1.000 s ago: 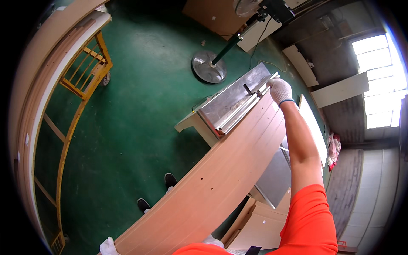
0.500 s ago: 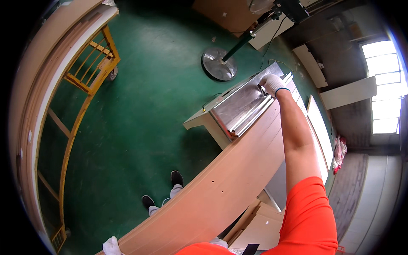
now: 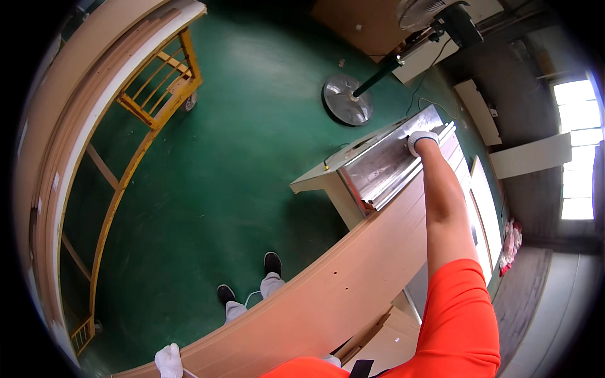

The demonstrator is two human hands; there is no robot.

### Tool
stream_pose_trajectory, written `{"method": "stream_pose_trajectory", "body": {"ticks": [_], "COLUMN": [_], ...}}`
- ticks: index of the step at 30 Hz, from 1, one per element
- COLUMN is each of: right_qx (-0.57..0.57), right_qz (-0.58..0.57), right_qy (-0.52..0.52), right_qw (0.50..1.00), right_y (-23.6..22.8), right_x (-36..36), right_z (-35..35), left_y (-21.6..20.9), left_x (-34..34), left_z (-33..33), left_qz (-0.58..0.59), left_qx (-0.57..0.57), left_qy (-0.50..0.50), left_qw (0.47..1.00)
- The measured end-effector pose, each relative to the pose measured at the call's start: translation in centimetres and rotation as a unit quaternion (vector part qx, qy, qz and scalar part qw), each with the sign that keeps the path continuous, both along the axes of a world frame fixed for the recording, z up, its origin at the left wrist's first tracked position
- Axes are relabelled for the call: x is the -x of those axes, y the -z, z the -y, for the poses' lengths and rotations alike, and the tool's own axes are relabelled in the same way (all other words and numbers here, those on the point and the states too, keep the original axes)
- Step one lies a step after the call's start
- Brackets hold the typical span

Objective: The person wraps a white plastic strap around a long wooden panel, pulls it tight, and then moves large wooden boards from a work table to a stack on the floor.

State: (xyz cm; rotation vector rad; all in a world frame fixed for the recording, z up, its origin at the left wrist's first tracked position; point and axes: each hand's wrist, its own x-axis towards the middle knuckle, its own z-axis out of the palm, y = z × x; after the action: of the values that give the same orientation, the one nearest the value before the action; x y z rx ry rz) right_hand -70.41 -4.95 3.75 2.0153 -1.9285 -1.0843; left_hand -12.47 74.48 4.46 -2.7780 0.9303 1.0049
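A long light-brown board [image 3: 328, 286] with small drilled holes stretches diagonally from the lower left toward the upper right. At its near left end my left hand [image 3: 168, 362], in a white knitted glove, is closed over the long edge. My right arm reaches far out across the board. In a matching glove, my right hand [image 3: 423, 142] is over the shiny metal plate [image 3: 384, 165] beside silvery metal rails [image 3: 403, 184]. Its fingers look curled around something dark and mostly hidden. The plate tops a pale bench [image 3: 315, 179].
On the left, a yellow trolley [image 3: 151, 123] carries stacked boards [image 3: 47, 157]. A pedestal fan's round base [image 3: 348, 99] stands on the green floor beyond the bench. More panels [image 3: 384, 337] lie under the board, and white ones [image 3: 529, 154] lean at the right.
The whole view has shifted, so the scene sits farther right and slightly lower. My right hand stays over the metal plate, its fingers now more hidden. My left hand remains at the board's edge.
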Motion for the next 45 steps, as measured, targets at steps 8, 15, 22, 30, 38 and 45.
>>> {"method": "stream_pose_trajectory", "body": {"ticks": [8,15,22,30,38,45], "right_qx": [-0.133,-0.110,-0.072,0.349,0.387,0.163], "right_qz": [-0.015,-0.052,0.018,0.258,0.569,0.707], "right_qy": [-0.002,-0.179,-0.160,-0.201,0.370,0.669], "right_qw": [0.991,0.976,0.984,0.878,0.625,0.165], "right_y": [-3.3,-3.5,-3.9,-11.4,-2.3,1.0], "right_x": [-1.1,1.3,1.6,1.8,0.0,-9.5], "right_z": [1.3,0.7,-2.0,-14.3,-48.2,-61.0], "left_y": [0.8,0.2,1.4,1.5,1.4,-0.6], "left_x": [1.0,1.2,1.1,0.3,-0.1,0.8], "left_z": [-1.3,-0.6,-2.2,-0.8,0.4,2.5], "left_qz": [0.008,0.007,0.023,0.023,-0.003,-0.021], "left_qx": [0.005,-0.007,0.009,0.024,0.038,0.013], "left_qy": [0.019,0.007,0.004,0.035,0.049,0.070], "left_qw": [1.000,1.000,1.000,0.999,0.998,0.997]}}
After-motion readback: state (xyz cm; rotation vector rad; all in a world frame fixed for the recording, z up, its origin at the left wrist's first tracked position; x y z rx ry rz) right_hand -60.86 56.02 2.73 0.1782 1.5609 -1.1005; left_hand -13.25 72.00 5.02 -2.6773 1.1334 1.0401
